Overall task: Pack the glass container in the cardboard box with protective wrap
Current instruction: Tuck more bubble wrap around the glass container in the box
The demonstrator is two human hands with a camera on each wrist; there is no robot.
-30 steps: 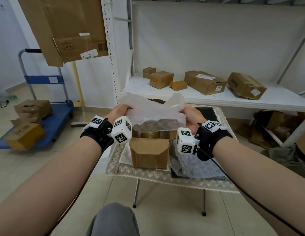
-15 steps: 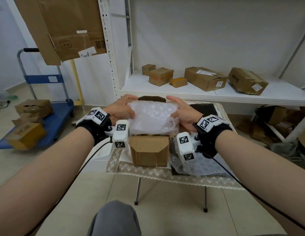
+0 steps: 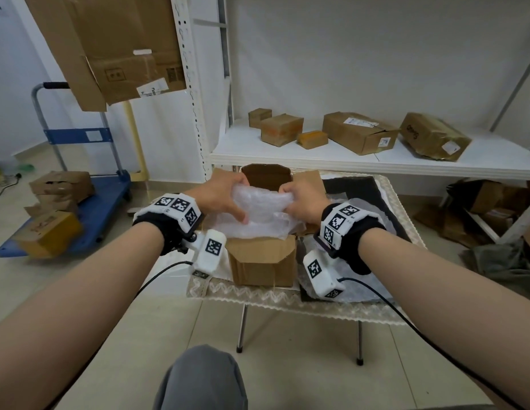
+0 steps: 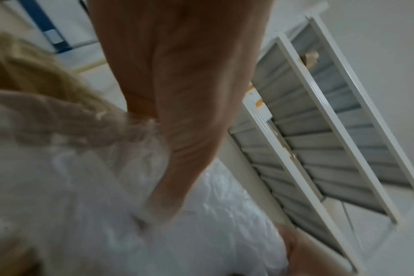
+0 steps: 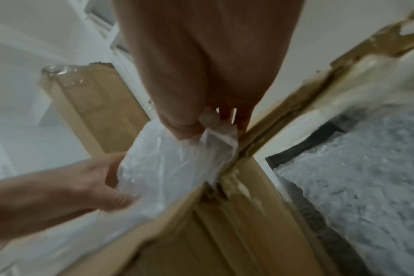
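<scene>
The glass container is hidden under a wad of bubble wrap (image 3: 259,213) bunched over the mouth of the open box (image 3: 262,258), which stands on the small counter (image 3: 287,297); whether the glass sits fully down inside cannot be told. The left hand (image 3: 225,196) grips the wrap's left side, thumb pressing on top; the right hand (image 3: 302,201) pinches its right edge against the box's flap. By the look of it, packing is well along: the wrap is going in, while tucking it flat and closing the four raised flaps remain. A spare sheet (image 3: 358,279) of bubble wrap lies on the counter just right of the box. A second ago the wrap was held up, spread wide above the box, with a gold-toned top showing beneath; now it is crumpled low, and both hands have dropped and closed in.
</scene>
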